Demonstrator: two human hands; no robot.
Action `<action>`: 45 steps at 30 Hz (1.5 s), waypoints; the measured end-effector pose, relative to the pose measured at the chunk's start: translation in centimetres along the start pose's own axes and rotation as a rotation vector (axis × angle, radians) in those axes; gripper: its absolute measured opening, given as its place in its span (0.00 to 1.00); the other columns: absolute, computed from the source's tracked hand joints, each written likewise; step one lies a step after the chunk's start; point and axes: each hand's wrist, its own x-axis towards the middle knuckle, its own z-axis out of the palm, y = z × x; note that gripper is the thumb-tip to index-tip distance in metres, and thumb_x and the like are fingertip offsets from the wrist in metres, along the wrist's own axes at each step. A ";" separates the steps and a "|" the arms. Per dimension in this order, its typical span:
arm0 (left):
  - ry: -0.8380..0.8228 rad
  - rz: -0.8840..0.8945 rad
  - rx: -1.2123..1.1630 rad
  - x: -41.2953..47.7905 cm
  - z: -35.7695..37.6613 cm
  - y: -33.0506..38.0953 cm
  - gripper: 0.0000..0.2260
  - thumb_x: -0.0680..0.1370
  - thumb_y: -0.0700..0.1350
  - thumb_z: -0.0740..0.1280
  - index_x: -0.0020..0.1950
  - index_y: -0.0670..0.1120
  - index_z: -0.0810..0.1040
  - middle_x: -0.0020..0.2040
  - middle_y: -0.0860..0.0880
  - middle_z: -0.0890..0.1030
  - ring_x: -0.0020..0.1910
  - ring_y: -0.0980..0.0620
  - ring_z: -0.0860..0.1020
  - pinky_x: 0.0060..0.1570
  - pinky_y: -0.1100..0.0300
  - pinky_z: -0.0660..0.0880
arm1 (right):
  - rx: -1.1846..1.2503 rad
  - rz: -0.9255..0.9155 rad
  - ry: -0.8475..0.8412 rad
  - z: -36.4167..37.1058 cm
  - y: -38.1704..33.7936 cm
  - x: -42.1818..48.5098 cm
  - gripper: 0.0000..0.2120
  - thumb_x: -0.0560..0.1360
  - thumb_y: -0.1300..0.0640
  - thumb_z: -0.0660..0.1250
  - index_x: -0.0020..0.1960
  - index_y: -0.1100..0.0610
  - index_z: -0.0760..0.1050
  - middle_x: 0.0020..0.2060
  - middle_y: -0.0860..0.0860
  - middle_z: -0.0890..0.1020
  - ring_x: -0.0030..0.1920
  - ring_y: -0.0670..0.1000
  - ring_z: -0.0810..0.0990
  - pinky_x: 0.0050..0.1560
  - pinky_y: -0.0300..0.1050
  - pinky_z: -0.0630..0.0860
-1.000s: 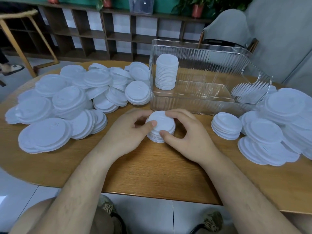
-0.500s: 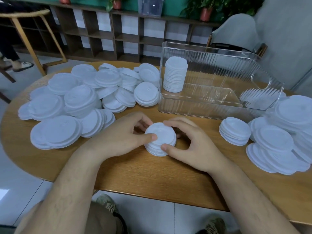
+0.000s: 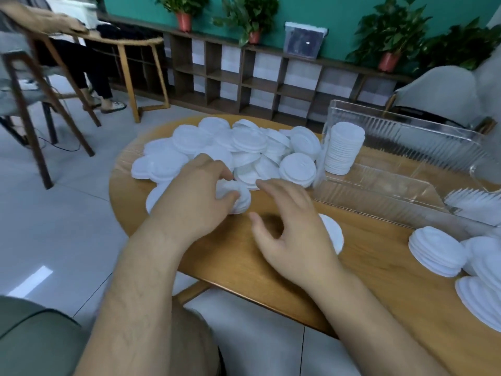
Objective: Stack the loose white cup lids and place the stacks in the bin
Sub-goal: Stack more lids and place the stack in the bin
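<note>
A heap of loose white cup lids covers the far left of the round wooden table. At the heap's near edge my left hand grips a small blurred bunch of lids between thumb and fingers. Beside it my right hand hovers over the table with fingers spread and holds nothing. A white lid stack shows partly behind that hand. The clear ribbed bin stands at the right, with one tall lid stack in its left end.
More lid stacks lie at the table's right edge. A grey chair stands behind the bin. At the far left a person sits at a wooden desk. Shelves with potted plants line the back wall.
The view has swung left. Both hands have left the stack they were squaring. My left hand has reached to the heap and taken lids, and my right hand has opened.
</note>
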 end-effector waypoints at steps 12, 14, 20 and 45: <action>-0.321 -0.313 0.198 -0.7 -3.7 -6.2 0.37 0.69 0.59 0.77 0.73 0.49 0.67 0.67 0.50 0.67 0.70 0.47 0.64 0.64 0.55 0.66 | -0.127 -0.016 -0.126 7.0 -2.4 2.7 0.24 0.74 0.42 0.70 0.66 0.52 0.78 0.62 0.44 0.79 0.65 0.49 0.72 0.68 0.44 0.65; -0.332 -0.279 0.171 -0.5 -3.5 -6.9 0.36 0.68 0.58 0.78 0.72 0.52 0.69 0.65 0.52 0.68 0.69 0.49 0.64 0.66 0.54 0.67 | -0.126 -0.010 -0.128 7.5 -2.2 2.6 0.25 0.73 0.41 0.70 0.65 0.51 0.79 0.62 0.42 0.79 0.65 0.49 0.71 0.67 0.41 0.61; -0.315 -0.221 0.142 -0.1 -3.2 -6.7 0.32 0.69 0.56 0.79 0.69 0.51 0.71 0.62 0.53 0.68 0.66 0.51 0.65 0.64 0.54 0.69 | -0.112 -0.006 -0.113 7.3 -1.7 2.5 0.24 0.73 0.41 0.71 0.65 0.51 0.79 0.61 0.41 0.80 0.65 0.47 0.70 0.63 0.38 0.59; -0.365 0.264 -0.318 -0.6 5.5 4.3 0.25 0.74 0.58 0.74 0.70 0.61 0.73 0.64 0.66 0.73 0.67 0.67 0.69 0.66 0.64 0.67 | -0.005 0.184 0.191 -6.4 4.8 -6.2 0.24 0.75 0.46 0.75 0.65 0.58 0.79 0.60 0.46 0.80 0.63 0.42 0.77 0.64 0.39 0.73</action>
